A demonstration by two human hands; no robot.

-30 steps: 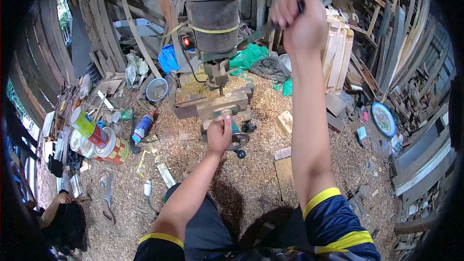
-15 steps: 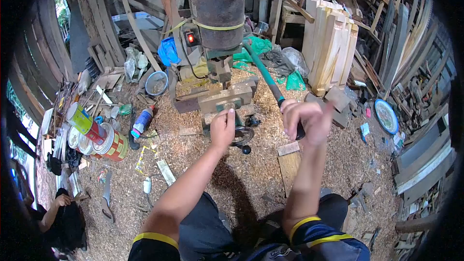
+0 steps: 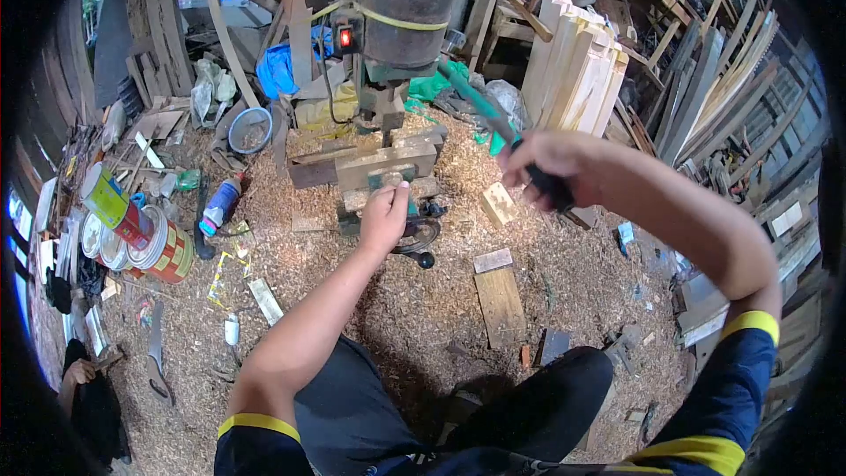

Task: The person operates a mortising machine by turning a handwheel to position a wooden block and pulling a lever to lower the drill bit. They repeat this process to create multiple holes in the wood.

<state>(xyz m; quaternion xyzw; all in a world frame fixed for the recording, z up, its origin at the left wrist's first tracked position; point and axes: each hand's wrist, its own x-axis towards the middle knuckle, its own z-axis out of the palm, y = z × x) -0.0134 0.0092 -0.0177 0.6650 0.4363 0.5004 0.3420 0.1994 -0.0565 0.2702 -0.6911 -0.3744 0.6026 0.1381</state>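
In front of me stands a dark, drill-press-like machine (image 3: 410,13) with a lit red switch (image 3: 345,38). Its bit reaches down to a wooden workpiece (image 3: 388,165) held in a clamp. My left hand (image 3: 384,216) is closed at the front of the clamp, thumb up, beside the handwheel (image 3: 421,236); what its fingers grip is hidden. Off to the right, my right hand (image 3: 557,163) wraps around the black grip of a lever (image 3: 476,99) with a green shaft. That elbow is bent outward.
Wood shavings cover the ground. Pale cut timbers (image 3: 573,70) stand at the back right. Paint buckets (image 3: 163,247), a spray bottle (image 3: 220,203) and a handsaw (image 3: 156,357) are at left. A wooden block (image 3: 498,204) and a board (image 3: 500,304) lie nearby. Another person's hand (image 3: 81,372) shows lower left.
My right hand, loosely at the lever with fingers lifted before, now wraps its grip. The lever's end is higher and farther right. My left hand stays at the clamp; the view has shifted slightly.
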